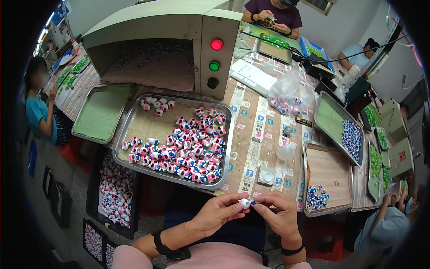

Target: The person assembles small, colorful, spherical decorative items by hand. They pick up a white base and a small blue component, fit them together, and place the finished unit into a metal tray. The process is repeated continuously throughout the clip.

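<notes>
Close to the table's front edge, my left hand (216,214) pinches a small white toy figure (244,203). My right hand (283,214) meets it from the other side, thumb and fingertips closed on a tiny blue part (253,202) that seems to touch the white figure. Left of my hands, a metal tray (150,127) carries many white, pink and blue toy figures (190,150), with a few plain white ones in its far left corner. To the right, a paper-lined tray (329,163) has a pile of tiny blue parts (317,197).
A heater-like machine (148,29) stands behind the figure tray, beside a green-lined tray (101,112). On the floor, a black bin (130,231) holds more figures. A small white box (266,175), a clear bag (286,92) and another tray (329,112) lie rightward. Other people sit around.
</notes>
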A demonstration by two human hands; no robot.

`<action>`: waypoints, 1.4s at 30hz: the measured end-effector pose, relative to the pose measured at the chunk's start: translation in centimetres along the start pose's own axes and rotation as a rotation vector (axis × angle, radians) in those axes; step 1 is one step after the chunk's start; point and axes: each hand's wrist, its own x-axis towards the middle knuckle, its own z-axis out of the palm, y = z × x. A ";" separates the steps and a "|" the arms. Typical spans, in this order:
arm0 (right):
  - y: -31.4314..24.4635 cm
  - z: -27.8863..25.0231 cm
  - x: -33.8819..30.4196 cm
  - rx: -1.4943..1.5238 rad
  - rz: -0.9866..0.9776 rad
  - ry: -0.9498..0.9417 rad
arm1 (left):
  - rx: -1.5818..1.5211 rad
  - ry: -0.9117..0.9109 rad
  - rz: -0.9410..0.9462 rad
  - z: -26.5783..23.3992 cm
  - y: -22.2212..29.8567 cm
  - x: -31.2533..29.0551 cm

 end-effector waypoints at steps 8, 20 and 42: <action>0.6 0.3 -0.3 0.046 -0.002 -0.054 | 0.063 0.028 0.031 0.0 -0.1 0.0; -1.1 1.7 0.3 -0.009 -0.252 -0.078 | 0.511 -0.048 0.259 -0.3 4.5 -2.9; -0.7 0.4 -0.7 -0.016 -0.051 -0.019 | 2.063 0.797 0.629 -17.0 27.4 0.9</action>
